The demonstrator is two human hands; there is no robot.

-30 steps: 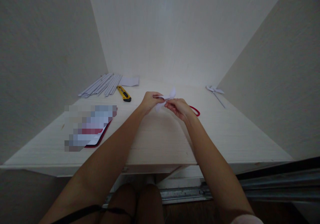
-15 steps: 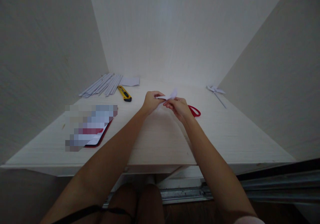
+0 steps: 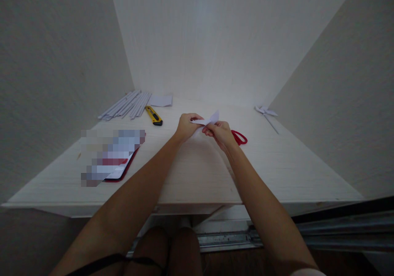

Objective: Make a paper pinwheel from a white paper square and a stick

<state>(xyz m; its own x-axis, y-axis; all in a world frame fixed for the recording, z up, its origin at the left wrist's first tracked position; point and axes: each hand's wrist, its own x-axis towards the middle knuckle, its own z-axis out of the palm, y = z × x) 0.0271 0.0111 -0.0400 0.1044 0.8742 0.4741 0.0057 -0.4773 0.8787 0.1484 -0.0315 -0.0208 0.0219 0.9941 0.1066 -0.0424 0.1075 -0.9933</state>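
A piece of white paper (image 3: 213, 117) is held between my two hands above the middle of the table, with a bent flap standing up. My left hand (image 3: 186, 127) pinches its left side, thumb and fingers closed. On the right side, my right hand (image 3: 220, 133) grips the same paper with curled fingers. The lower part of the paper is partly hidden by my fingers. Just beyond my right wrist lie red-handled scissors (image 3: 240, 137); my hand and forearm cover the rest of them.
On the white table (image 3: 295, 165), rolled paper sticks (image 3: 126, 104) lie back left beside a flat paper sheet (image 3: 161, 100) and a yellow utility knife (image 3: 153, 115). A phone (image 3: 118, 172), partly blurred, lies front left. A paper pinwheel (image 3: 266, 111) rests back right. Panels enclose three sides.
The paper has tilted slightly between my hands, so more of its left flap shows. Both hands stay in nearly the same place, and the other things have not moved.
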